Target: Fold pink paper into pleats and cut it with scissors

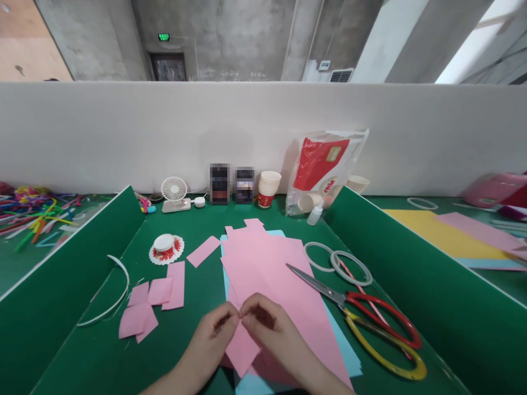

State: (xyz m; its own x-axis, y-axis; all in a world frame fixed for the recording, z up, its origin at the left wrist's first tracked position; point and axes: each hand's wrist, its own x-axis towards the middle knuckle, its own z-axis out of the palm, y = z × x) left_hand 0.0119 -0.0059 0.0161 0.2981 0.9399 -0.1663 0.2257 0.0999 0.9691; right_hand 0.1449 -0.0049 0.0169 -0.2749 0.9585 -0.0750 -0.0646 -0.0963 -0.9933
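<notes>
Green bench (201,293); at six o'clock, left hand (213,332) and right hand (274,325) both pinch pink paper piece (242,354); step seems folding; next move calls for aligned edges; red-and-yellow-handled scissors (340,299) at hands' three o'clock.

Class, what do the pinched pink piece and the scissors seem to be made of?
Pink piece: probably paper, matte, judging by its thin, crisp edges.
Scissors: blades likely metal, grey with a slight sheen; red and yellow handles look glossy, perhaps plastic-coated, given their highlights.
</notes>
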